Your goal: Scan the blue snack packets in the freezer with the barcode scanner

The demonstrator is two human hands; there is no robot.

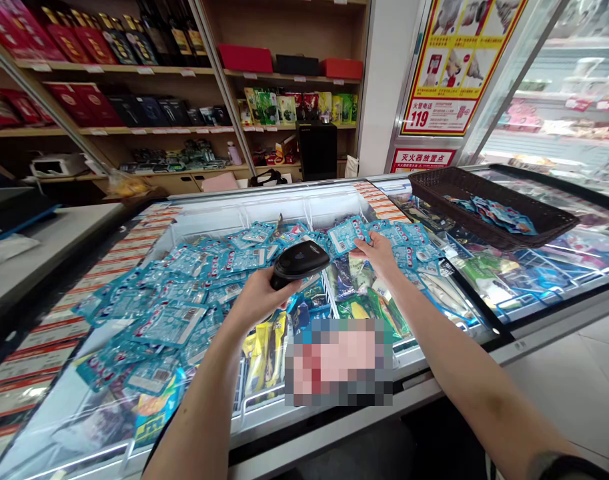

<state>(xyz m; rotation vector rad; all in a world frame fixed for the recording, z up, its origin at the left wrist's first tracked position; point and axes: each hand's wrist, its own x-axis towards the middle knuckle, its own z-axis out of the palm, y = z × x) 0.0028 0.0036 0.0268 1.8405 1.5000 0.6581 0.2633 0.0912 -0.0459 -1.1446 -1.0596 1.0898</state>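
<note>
My left hand is closed round the grip of a black barcode scanner, whose head points toward the right. My right hand pinches a blue packet by its edge and holds it up just in front of the scanner. Both hands hover over an open chest freezer. A heap of several more blue packets fills the freezer's left half and spreads behind the hands.
A dark woven basket with a few blue packets rests on the freezer's glass lid at right. Green and yellow frozen packs lie below my hands. Wooden shelves of boxed goods stand behind. A counter runs along the left.
</note>
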